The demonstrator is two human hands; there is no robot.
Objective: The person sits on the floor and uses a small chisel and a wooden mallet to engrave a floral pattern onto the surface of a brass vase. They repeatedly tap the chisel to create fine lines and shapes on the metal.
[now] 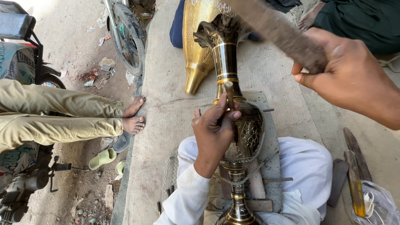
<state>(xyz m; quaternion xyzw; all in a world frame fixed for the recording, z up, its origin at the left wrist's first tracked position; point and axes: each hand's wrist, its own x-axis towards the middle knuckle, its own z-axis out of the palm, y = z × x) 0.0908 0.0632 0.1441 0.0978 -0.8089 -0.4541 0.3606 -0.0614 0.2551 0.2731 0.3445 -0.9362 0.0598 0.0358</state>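
A tall black-and-gold engraved metal vase (246,133) lies along my lap, its flared mouth pointing away from me. My left hand (213,129) rests on the vase's belly and grips a short chisel (229,93) upright against the neck. Raised at the upper right, my right hand (346,75) is shut on a thick wooden mallet handle (283,33) that slants over the vase's mouth. A cord (254,171) loops round the vase's lower stem.
A second golden vase (198,54) lies on the woven mat (162,137) beyond. Another person's legs and bare feet (133,116) stretch in from the left. A motorcycle (21,71), a wheel (127,37), sandals, and flat tools (354,179) at right surround me.
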